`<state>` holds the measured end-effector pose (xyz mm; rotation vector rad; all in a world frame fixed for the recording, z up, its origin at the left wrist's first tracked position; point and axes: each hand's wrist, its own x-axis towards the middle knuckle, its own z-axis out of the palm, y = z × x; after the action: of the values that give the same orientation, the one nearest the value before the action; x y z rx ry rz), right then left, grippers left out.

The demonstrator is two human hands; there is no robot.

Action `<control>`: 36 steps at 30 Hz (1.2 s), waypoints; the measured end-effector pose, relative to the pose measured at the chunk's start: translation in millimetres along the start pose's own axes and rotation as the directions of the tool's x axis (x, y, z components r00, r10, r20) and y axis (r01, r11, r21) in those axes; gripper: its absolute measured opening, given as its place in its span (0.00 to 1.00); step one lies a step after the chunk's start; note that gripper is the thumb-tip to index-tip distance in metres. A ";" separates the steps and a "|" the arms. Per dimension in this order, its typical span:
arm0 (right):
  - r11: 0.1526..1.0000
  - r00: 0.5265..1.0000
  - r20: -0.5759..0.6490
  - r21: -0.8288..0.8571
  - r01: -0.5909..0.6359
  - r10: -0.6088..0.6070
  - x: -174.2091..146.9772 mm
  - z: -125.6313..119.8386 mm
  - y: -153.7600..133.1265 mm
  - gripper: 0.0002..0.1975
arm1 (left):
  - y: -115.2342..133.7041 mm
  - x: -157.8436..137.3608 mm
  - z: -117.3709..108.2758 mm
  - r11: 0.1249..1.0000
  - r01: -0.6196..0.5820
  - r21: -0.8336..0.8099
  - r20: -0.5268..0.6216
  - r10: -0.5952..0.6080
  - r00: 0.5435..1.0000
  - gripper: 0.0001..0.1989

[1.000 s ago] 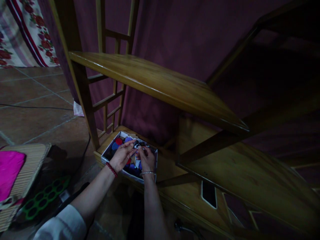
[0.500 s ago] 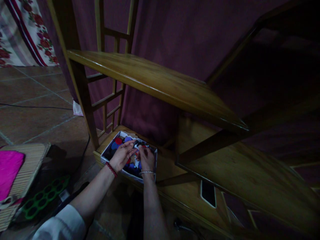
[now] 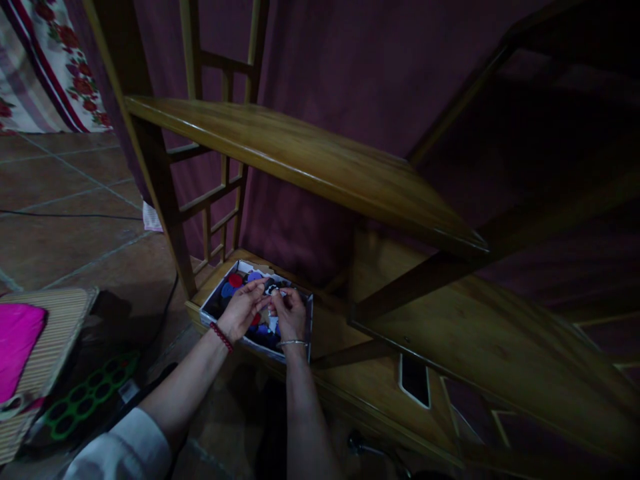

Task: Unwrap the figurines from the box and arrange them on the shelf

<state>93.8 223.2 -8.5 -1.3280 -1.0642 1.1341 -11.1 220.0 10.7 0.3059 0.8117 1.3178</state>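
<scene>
A shallow white-edged box (image 3: pixel 307 333) sits on the lower wooden shelf, filled with small coloured pieces. Among them I make out a red round piece (image 3: pixel 235 280) and a blue one (image 3: pixel 228 291). Over the box, my left hand (image 3: pixel 241 312) and my right hand (image 3: pixel 291 316) meet with their fingertips closed on a small black-and-white piece (image 3: pixel 271 287). Its exact kind is too small and dark to tell. My left wrist carries a red bead bracelet, my right a thin silvery one. Both hands hide much of the box's contents.
A wooden upper shelf (image 3: pixel 280 143) hangs above and beyond my hands. To the right, a dark-screened phone (image 3: pixel 415 381) lies on the lower shelf. At left are a green tray with round holes (image 3: pixel 85 393) and a bright pink cloth (image 3: pixel 19 340) on a striped mat.
The black-and-white piece now shows more clearly between my fingertips, and my right fingers have shifted slightly around it. The whole view has moved a little.
</scene>
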 end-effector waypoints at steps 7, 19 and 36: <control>0.999 1.000 0.015 -0.021 0.027 -0.027 -0.6 -0.6 0.7 0.16 | -1.3 -0.4 -0.4 1.000 -0.011 -0.015 -0.013 0.010 1.000 0.06; 0.981 0.993 0.025 -0.151 0.121 -0.119 0.1 -2.5 2.3 0.11 | -0.2 -3.7 3.6 1.000 0.025 -0.014 -0.065 -0.026 0.998 0.05; 0.884 0.964 0.022 -0.394 0.253 -0.266 -6.2 -3.0 -2.2 0.07 | -3.3 -8.6 11.9 0.998 0.020 0.055 -0.200 -0.009 0.980 0.04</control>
<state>95.8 216.7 -5.9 -1.4511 -1.4525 0.7152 -0.9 213.9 19.9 0.2135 1.0201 1.3272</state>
